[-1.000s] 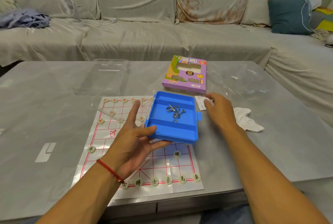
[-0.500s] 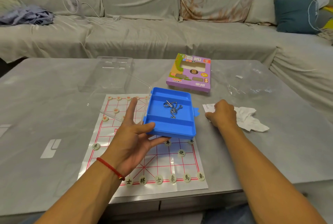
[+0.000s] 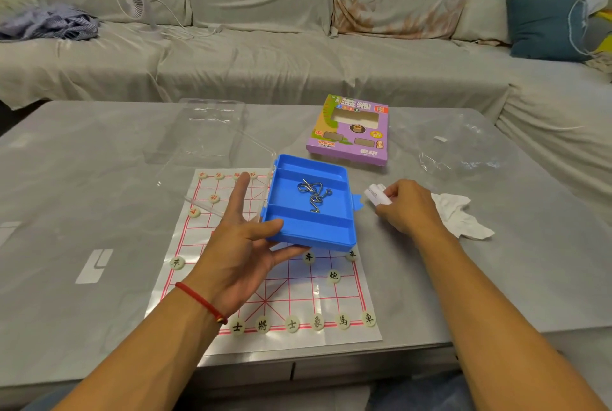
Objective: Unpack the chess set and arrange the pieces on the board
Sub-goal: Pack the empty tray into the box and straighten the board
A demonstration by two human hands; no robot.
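A white paper chess board (image 3: pixel 231 341) with red lines lies on the grey table. Round pale pieces (image 3: pixel 318 323) stand along its near edge, a few more near the far left corner (image 3: pixel 213 197). My left hand (image 3: pixel 246 245) holds a blue plastic case (image 3: pixel 311 223) above the board, its clear lid (image 3: pixel 215 185) swung open to the left. A metal wire puzzle (image 3: pixel 313 193) lies in the case's middle compartment. To the right of the case, my right hand (image 3: pixel 405 207) is shut on a small folded white paper (image 3: pixel 376 193).
A purple cardboard box (image 3: pixel 349 131) lies beyond the case. A clear plastic tray (image 3: pixel 198 129) sits at the far left, a crumpled clear bag (image 3: pixel 460 149) at the far right. A white tissue (image 3: pixel 463 217) lies by my right hand. A grey sofa runs behind the table.
My right hand came down onto the table right of the case and picked up the folded white paper. My left hand kept the blue case above the board.
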